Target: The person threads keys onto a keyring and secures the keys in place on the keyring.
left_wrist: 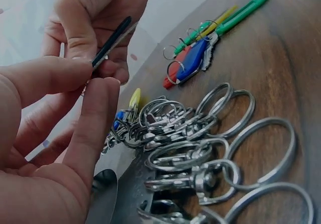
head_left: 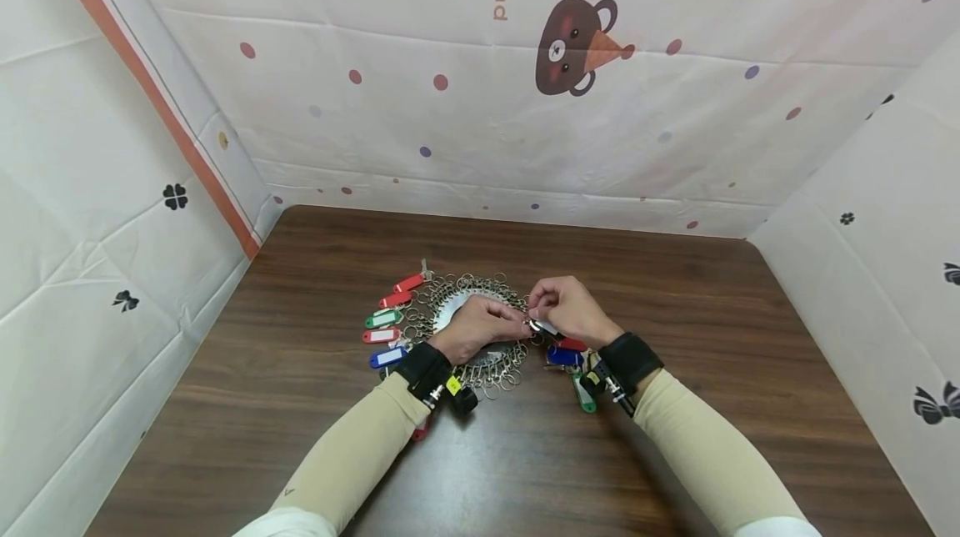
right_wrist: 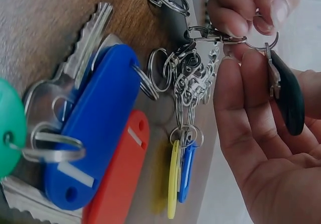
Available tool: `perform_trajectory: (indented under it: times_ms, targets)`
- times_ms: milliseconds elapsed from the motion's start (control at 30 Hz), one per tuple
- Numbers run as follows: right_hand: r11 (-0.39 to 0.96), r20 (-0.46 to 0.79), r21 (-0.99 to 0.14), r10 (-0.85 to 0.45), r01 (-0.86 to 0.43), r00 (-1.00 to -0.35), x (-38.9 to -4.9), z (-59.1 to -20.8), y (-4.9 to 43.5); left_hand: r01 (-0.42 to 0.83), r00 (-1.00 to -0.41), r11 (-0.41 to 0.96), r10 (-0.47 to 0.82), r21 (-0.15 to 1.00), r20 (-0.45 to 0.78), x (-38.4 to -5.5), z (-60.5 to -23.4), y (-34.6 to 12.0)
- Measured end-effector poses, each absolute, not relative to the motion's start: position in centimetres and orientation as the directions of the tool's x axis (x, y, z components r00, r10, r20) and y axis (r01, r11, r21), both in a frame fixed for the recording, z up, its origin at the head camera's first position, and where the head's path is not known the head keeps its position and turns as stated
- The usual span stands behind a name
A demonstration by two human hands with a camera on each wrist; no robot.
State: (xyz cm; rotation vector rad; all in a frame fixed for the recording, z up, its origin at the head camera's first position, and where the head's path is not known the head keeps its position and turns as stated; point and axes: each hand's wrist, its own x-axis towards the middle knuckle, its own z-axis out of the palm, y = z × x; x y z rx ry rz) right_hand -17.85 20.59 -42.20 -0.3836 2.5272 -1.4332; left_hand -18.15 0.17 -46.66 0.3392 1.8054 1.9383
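Observation:
Both hands meet at the right edge of a round metal disc [head_left: 450, 308] fringed with swivel clasps and split rings. My left hand [head_left: 480, 327] pinches a split ring [right_wrist: 277, 40] with its thumb and fingers, where the ring joins a swivel clasp [right_wrist: 225, 38]. My right hand [head_left: 573, 309] holds a black key tag [right_wrist: 290, 98] between thumb and fingers. A silver key [right_wrist: 273, 73] lies against that tag, and both hang from the pinched ring. In the left wrist view the black tag [left_wrist: 113, 40] shows edge-on above the left fingertips.
Red tags [head_left: 395, 300], a green tag [head_left: 384, 318] and a blue tag [head_left: 387, 356] fan out left of the disc. By the right wrist lie another blue tag [head_left: 564, 356] and a green tag [head_left: 583, 393]. White printed cloth [head_left: 480, 128] borders the wooden table [head_left: 675, 287].

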Motion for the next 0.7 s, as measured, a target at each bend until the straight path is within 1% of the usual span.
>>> perform_trajectory:
  times_ms: [133, 300, 533, 700]
  targets:
    - [0.501, -0.034, -0.853, -0.329, -0.144, -0.944, -17.84, -42.10, 20.78, -0.082, -0.880, 0.048, 0.466, 0.995, -0.095, -18.11, -46.60, 0.14]
    - [0.524, -0.017, -0.835, -0.329, -0.168, -0.944, -17.80, -41.68, 20.94, -0.052, -0.885, 0.110, 0.456, 0.993, -0.097, -18.03, -46.42, 0.09]
    - [0.547, -0.011, -0.814, -0.348, -0.194, -0.937, -18.00, -41.67, 20.91, -0.107, -0.894, 0.065, 0.431, 0.992, -0.124, -18.10, -46.68, 0.24]
    - [0.538, -0.015, -0.824, -0.334, -0.177, -0.943, -17.88, -41.92, 20.51, -0.072, -0.905, 0.060, 0.416, 0.996, -0.090, -18.15, -46.90, 0.27]
